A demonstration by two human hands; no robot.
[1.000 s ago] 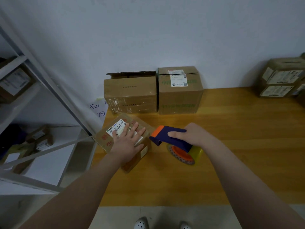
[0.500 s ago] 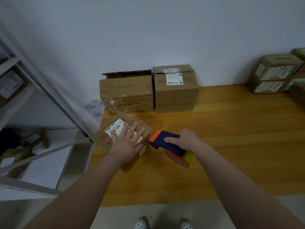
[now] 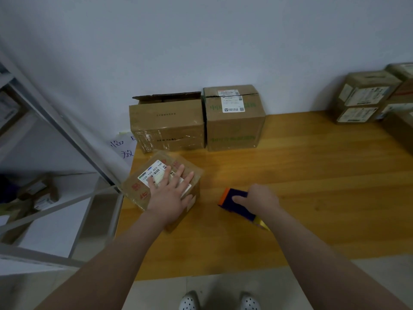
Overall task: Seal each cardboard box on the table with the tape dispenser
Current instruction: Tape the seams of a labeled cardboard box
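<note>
A: What worries you here?

B: The small box [image 3: 138,189] under the left hand [image 3: 169,193] sits at the near-left corner of the desk [image 3: 312,186], skewed to its edge. A hard pull with the tape dispenser [image 3: 237,201] toward that side could shove the box off unless the palm bears down.

A: Anything else?

B: The left fingers are spread across the lid and its label, right where a strip would probably run. Tape could catch them, or the cutter, which I can't see, could nick them. With the box askew, the strip may also land crooked.

A: How are the hands?

B: The left is flat, fingers straight and fanned, pressing the lid and gripping nothing. The right hand [image 3: 260,199] is curled round the dispenser's purple body, with the orange end pointing at the small box across a gap. I cannot tell whether the dispenser touches the desk.

A: And the other boxes?

B: Two stand beyond both hands against the wall: the open-flapped box [image 3: 167,124] ahead of the left hand and the labelled box [image 3: 234,124] touching it. The stacked boxes [image 3: 362,97] are far out past the right hand.
</note>
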